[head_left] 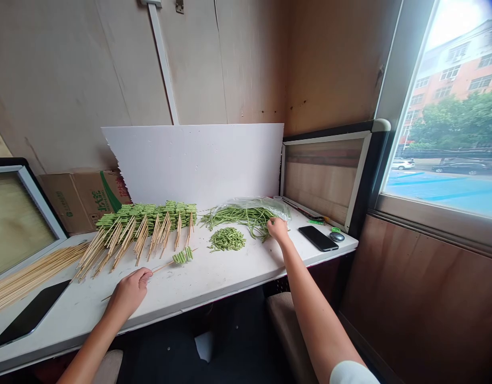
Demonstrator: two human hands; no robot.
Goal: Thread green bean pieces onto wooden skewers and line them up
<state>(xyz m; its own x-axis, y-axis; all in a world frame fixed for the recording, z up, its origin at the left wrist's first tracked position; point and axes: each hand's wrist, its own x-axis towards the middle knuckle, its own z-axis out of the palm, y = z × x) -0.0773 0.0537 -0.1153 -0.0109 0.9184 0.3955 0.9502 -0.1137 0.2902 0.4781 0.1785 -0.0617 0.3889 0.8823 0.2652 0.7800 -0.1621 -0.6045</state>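
Note:
My left hand [132, 287] is closed around a wooden skewer [162, 266] near the table's front edge. Several short pieces of green bean [183, 256] are threaded side by side near the skewer's far end. Over on the right, my right hand [277, 228] has its fingers curled at the edge of a heap of long green beans [246, 215], partly under a clear plastic bag [265, 204]. Whether it grips a bean cannot be made out. Between the hands lies a pile of cut bean pieces [227, 239].
Finished bean skewers [145, 216] are stacked at the back left. Bare skewers [33, 274] and a dark tablet [30, 314] lie at far left. A phone [317, 238] and a mouse [337, 236] sit at right. A white board [201, 160] stands behind.

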